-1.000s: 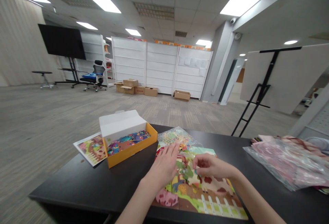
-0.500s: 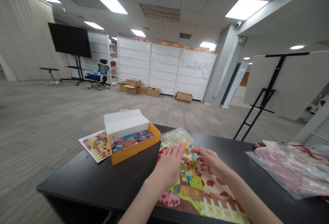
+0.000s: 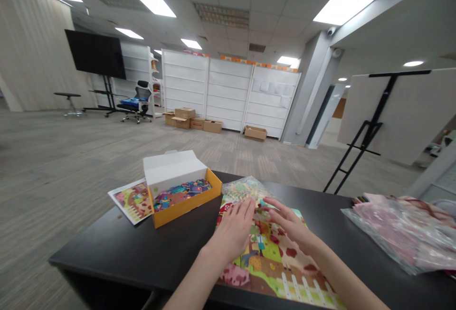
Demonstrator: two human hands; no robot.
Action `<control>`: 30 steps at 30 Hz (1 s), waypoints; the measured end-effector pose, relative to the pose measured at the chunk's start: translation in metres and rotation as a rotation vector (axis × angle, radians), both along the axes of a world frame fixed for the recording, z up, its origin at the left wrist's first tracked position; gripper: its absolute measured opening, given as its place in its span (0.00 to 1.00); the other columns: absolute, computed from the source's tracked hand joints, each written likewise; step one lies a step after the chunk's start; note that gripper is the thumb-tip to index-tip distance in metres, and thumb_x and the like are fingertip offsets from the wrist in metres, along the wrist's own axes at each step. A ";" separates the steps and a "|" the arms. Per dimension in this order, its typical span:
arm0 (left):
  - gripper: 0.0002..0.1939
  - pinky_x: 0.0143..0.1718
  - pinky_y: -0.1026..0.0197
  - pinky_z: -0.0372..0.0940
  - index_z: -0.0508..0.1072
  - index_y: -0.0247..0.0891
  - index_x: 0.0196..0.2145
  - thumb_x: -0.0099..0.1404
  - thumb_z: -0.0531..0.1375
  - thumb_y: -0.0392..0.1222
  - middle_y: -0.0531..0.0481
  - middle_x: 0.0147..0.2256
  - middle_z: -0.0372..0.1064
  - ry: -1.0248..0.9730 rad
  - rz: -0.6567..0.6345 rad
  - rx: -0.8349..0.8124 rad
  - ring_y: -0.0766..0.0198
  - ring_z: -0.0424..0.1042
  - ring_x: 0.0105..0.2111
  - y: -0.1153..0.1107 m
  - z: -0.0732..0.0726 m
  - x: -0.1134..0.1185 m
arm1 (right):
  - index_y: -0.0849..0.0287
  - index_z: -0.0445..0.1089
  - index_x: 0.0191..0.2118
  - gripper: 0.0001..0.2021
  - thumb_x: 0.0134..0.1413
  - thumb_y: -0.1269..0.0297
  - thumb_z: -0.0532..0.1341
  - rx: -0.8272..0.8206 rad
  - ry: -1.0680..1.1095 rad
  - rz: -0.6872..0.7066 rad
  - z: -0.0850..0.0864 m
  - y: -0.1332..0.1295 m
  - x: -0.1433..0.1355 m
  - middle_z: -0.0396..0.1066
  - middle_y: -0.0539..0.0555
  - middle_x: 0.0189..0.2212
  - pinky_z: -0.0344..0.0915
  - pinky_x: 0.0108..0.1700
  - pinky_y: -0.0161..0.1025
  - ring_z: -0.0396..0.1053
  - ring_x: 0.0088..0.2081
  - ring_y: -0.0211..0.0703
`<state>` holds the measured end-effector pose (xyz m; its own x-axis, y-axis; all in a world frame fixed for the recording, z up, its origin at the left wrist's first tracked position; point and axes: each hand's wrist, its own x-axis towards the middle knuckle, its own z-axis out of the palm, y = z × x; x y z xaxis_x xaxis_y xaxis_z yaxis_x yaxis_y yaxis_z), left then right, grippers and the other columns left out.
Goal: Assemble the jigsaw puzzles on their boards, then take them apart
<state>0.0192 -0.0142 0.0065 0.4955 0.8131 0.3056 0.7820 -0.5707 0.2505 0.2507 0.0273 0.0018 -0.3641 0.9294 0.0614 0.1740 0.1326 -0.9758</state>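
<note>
A colourful farm-scene jigsaw puzzle (image 3: 265, 265) lies on the dark table, with its pieces joined into a broad picture. My left hand (image 3: 235, 228) rests flat over the puzzle's upper left part, fingers stretched out. Just to its right, my right hand (image 3: 294, 224) is over the upper part, fingers apart and slightly bent, fingertips close to those of the left. Whether a loose piece lies under the right fingertips is hidden. Beyond both hands, a clear plastic bag (image 3: 245, 185) with small colourful pieces touches the puzzle's far edge.
An open yellow box (image 3: 188, 208) with puzzle pieces stands on the table (image 3: 142, 258) at left. A printed farm picture sheet (image 3: 133, 201) lies partly behind it. On the right is a plastic-wrapped pink bundle (image 3: 402, 234). Cardboard boxes (image 3: 213, 126) sit on the floor by white shelving.
My right hand has shifted slightly forward and turned more palm-down over the puzzle, its fingers less curled. My left hand stays nearly in place.
</note>
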 end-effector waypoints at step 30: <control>0.34 0.47 0.49 0.67 0.75 0.41 0.47 0.48 0.68 0.64 0.42 0.47 0.71 -0.019 0.072 -0.304 0.44 0.72 0.48 0.001 0.016 -0.038 | 0.48 0.72 0.58 0.24 0.56 0.52 0.67 0.407 -0.580 0.277 0.010 -0.028 -0.018 0.65 0.59 0.64 0.57 0.64 0.59 0.62 0.63 0.62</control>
